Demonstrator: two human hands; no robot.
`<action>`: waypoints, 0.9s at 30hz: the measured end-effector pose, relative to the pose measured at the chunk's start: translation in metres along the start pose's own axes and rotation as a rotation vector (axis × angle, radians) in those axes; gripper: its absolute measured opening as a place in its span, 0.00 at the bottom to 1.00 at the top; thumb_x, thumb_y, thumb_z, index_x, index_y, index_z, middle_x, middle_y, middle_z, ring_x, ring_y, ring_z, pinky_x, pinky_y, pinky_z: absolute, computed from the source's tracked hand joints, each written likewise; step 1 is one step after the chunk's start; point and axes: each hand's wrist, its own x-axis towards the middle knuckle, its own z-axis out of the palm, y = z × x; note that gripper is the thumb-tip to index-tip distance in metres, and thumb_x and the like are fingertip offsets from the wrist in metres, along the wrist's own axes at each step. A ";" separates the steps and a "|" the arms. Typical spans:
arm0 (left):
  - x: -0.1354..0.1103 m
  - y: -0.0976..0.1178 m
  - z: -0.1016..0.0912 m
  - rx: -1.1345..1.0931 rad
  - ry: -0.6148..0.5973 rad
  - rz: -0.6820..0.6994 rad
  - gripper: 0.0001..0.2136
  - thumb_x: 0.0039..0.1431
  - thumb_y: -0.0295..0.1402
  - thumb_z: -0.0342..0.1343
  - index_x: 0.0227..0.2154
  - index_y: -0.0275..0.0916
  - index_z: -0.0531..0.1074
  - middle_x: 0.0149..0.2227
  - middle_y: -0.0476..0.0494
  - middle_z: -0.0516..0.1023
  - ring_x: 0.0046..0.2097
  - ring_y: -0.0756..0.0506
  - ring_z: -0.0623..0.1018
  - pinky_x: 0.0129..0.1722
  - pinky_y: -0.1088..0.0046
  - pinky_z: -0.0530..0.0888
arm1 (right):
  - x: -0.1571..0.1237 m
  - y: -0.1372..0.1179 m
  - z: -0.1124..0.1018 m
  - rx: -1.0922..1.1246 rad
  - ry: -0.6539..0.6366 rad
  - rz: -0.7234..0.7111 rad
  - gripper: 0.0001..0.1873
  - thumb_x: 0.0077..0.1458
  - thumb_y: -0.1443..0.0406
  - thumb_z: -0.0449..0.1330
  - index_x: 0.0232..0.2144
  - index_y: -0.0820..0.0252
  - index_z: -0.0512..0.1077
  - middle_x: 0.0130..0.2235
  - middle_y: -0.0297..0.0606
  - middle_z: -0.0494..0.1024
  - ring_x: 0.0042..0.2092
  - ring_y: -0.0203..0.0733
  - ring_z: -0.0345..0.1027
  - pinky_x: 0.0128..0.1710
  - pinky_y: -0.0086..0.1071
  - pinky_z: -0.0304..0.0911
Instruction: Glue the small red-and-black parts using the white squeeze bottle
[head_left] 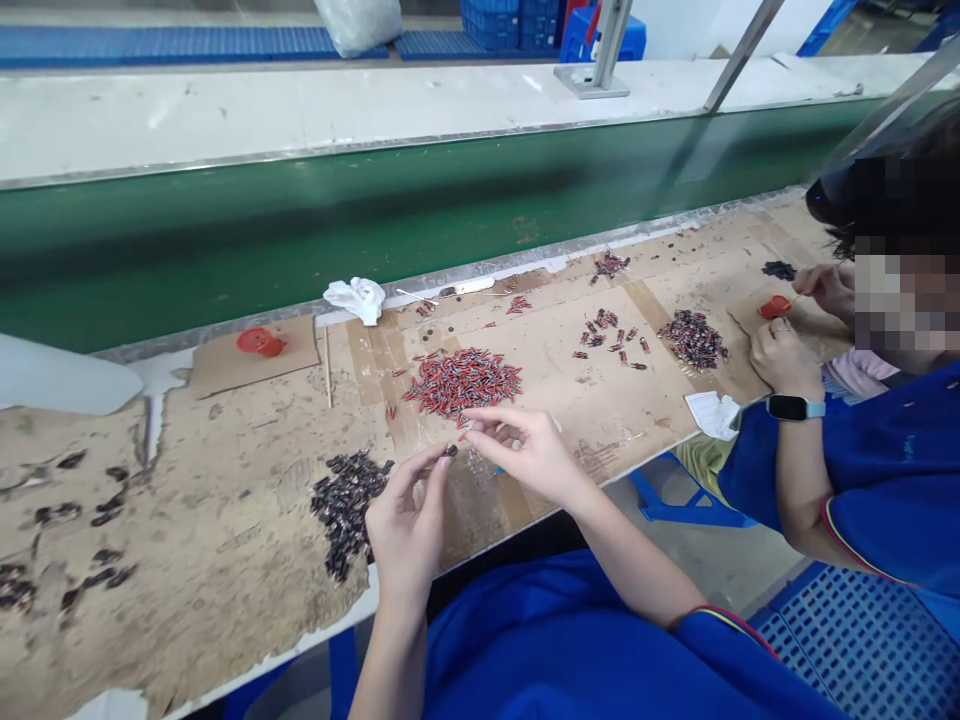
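My left hand (411, 510) pinches a small dark part (451, 450) between thumb and fingertips. Just to its right, my right hand (525, 450) pinches a small red part (463, 432), mostly hidden by the fingers. The two held parts are close together; I cannot tell whether they touch. Directly beyond the right fingertips lies a pile of small red-and-silver parts (465, 382). Left of my left hand spreads a pile of small black parts (349, 508), partly covered by that hand.
A red cup (260, 342) sits on a cardboard piece (214, 368) beside a thin stick (328, 370). White crumpled tissue (358, 298) lies near the green conveyor belt (375, 205). At right, a co-worker's hands (787, 355) are near another red cup (775, 306) and a mixed pile (694, 340).
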 end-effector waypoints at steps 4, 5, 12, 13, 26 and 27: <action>-0.002 0.003 0.000 0.000 0.039 0.027 0.10 0.54 0.39 0.61 0.35 0.39 0.79 0.36 0.43 0.83 0.38 0.46 0.81 0.44 0.69 0.77 | -0.005 0.003 0.008 0.124 -0.004 0.099 0.08 0.51 0.61 0.64 0.33 0.59 0.80 0.33 0.37 0.82 0.34 0.38 0.76 0.35 0.30 0.71; -0.002 0.003 0.000 -0.002 0.041 0.041 0.09 0.55 0.38 0.61 0.35 0.39 0.79 0.36 0.43 0.82 0.38 0.47 0.80 0.44 0.69 0.77 | -0.005 0.005 0.009 0.143 -0.010 0.119 0.08 0.51 0.61 0.64 0.32 0.60 0.80 0.33 0.37 0.82 0.33 0.38 0.76 0.34 0.30 0.71; -0.004 0.008 -0.002 0.005 0.011 0.125 0.06 0.56 0.35 0.60 0.33 0.40 0.79 0.35 0.43 0.82 0.39 0.46 0.80 0.44 0.68 0.76 | -0.007 0.008 0.013 0.196 -0.028 0.208 0.11 0.48 0.59 0.67 0.30 0.61 0.81 0.32 0.38 0.83 0.32 0.39 0.77 0.35 0.32 0.74; -0.004 0.009 -0.002 0.008 0.007 0.133 0.06 0.56 0.35 0.59 0.33 0.40 0.79 0.35 0.44 0.82 0.39 0.46 0.80 0.44 0.68 0.76 | -0.008 0.008 0.014 0.189 -0.032 0.206 0.12 0.48 0.58 0.66 0.31 0.61 0.81 0.32 0.39 0.83 0.32 0.40 0.77 0.35 0.33 0.74; -0.004 0.018 0.000 -0.208 -0.003 -0.097 0.11 0.49 0.40 0.64 0.32 0.38 0.79 0.34 0.42 0.83 0.37 0.44 0.82 0.43 0.67 0.79 | -0.016 0.014 0.017 -0.032 0.035 -0.154 0.07 0.57 0.64 0.61 0.32 0.57 0.80 0.38 0.41 0.82 0.41 0.42 0.77 0.45 0.37 0.72; -0.005 0.019 0.001 -0.223 0.000 -0.108 0.12 0.48 0.40 0.64 0.32 0.38 0.79 0.34 0.42 0.83 0.37 0.45 0.82 0.43 0.67 0.79 | -0.017 0.014 0.017 -0.046 0.033 -0.159 0.07 0.57 0.64 0.61 0.33 0.57 0.80 0.37 0.41 0.82 0.41 0.42 0.77 0.45 0.37 0.72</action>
